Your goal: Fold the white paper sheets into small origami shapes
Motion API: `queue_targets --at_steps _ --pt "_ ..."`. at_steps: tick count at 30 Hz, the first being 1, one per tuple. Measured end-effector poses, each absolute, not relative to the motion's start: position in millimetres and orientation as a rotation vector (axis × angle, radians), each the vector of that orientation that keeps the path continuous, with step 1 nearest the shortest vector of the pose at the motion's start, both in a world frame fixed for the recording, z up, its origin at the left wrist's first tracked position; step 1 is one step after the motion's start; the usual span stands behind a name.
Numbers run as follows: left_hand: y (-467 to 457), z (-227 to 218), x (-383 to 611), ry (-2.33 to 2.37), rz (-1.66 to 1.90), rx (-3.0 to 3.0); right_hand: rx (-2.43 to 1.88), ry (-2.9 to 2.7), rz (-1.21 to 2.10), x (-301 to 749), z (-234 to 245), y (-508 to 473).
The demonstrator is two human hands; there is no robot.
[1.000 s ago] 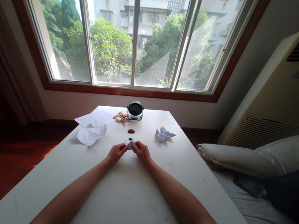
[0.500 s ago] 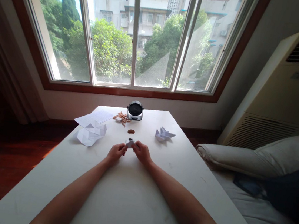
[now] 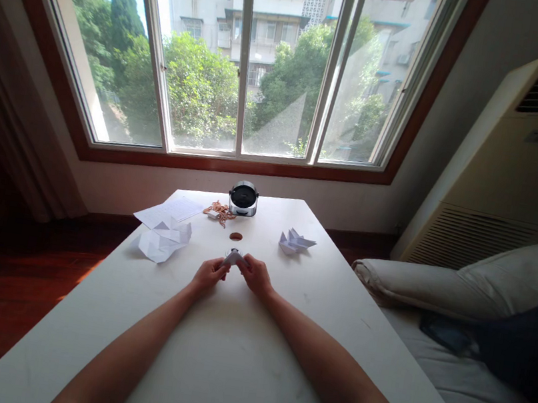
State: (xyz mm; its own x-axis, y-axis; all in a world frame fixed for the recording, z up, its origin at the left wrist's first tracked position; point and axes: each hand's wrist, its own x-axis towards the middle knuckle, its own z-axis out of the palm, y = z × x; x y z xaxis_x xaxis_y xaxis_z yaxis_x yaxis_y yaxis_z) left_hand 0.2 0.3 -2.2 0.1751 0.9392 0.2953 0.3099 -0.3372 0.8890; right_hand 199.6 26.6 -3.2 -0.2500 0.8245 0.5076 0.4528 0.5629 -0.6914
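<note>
Both my hands meet over the middle of the white table [image 3: 236, 351], pinching a small folded piece of paper [image 3: 233, 257] between them. My left hand [image 3: 209, 272] is closed on its left side. On the right side, the fingers of my right hand [image 3: 256, 274] are closed on it too. The paper bends to a peak between the hands; its finer folds are too small to make out. Just behind it shows part of a small round object, mostly hidden. Farther right lies a group of folded paper pieces [image 3: 296, 242] with pointed tips.
Creased paper sheets [image 3: 161, 244] lie at the left table edge, over a flat sheet [image 3: 156, 211]. A round black and silver device [image 3: 244, 198] stands at the far end beside a tan cord [image 3: 219, 213]. A hole [image 3: 236, 237] pierces the tabletop. A sofa [image 3: 483, 388] borders the right.
The paper between my hands has bent and tilted slightly, its peak now more pronounced. My hands stay in nearly the same place.
</note>
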Motion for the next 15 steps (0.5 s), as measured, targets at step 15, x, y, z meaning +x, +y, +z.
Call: queue_targets --at_steps 15 --pt "-1.2 1.0 0.4 1.257 1.264 1.725 -1.035 -1.892 0.482 198.2 1.0 23.3"
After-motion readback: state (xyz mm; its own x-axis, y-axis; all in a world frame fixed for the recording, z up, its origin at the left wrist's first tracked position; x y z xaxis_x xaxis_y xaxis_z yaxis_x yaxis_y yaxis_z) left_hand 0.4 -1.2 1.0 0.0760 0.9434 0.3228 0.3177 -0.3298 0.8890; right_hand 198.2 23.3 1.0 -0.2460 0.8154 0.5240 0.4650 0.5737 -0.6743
